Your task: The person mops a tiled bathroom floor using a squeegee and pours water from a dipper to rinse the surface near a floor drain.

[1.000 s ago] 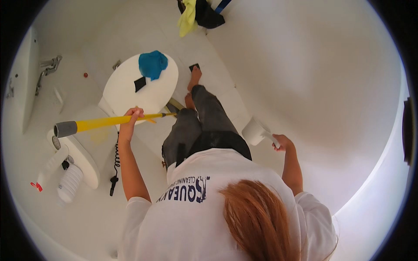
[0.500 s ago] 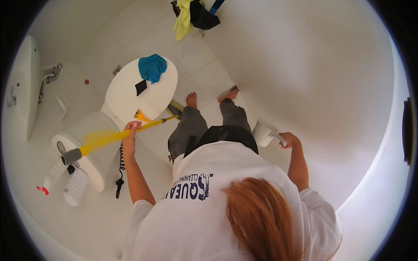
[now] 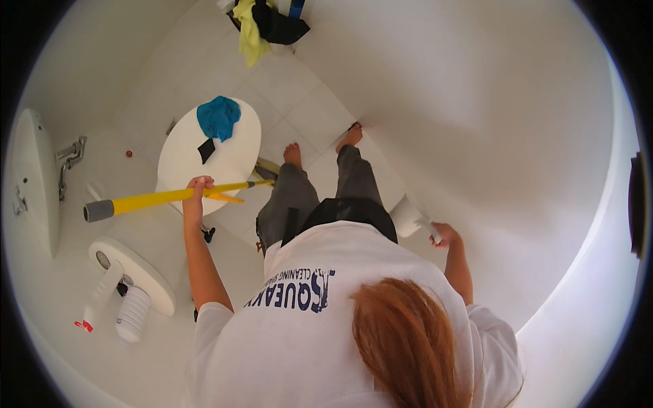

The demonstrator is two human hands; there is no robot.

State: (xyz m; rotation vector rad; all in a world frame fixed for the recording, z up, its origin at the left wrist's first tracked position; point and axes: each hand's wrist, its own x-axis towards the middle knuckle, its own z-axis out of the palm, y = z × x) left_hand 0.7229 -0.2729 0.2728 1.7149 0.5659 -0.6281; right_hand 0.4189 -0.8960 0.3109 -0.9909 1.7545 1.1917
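Observation:
My left hand [image 3: 196, 187] is wrapped round a yellow pole [image 3: 146, 200] with a grey end cap. The pole slants down to a head on the floor beside my left foot, mostly hidden behind my leg. Under that hand stands the toilet with its white lid [image 3: 238, 136] down. On the lid lie a blue cloth [image 3: 218, 118] and a small black pad [image 3: 206, 151]. An orange-yellow tool [image 3: 224, 198] shows just beside my left hand. Low at my right side, my right hand [image 3: 445, 235] grips a white jug [image 3: 407, 217] by its handle.
A washbasin [image 3: 37, 183] with a metal tap [image 3: 71, 160] is at the left. On the cistern top [image 3: 160, 292] stand a spray bottle with a red nozzle [image 3: 84, 326] and a white bottle [image 3: 133, 313]. Yellow and black cloths [image 3: 252, 37] hang at the far end. A wall [image 3: 490, 136] curves along the right.
The yellow pole's upper end has swung away and lies more level, with my left hand still on it. My right hand and the jug have shifted slightly. The whole view has turned a little.

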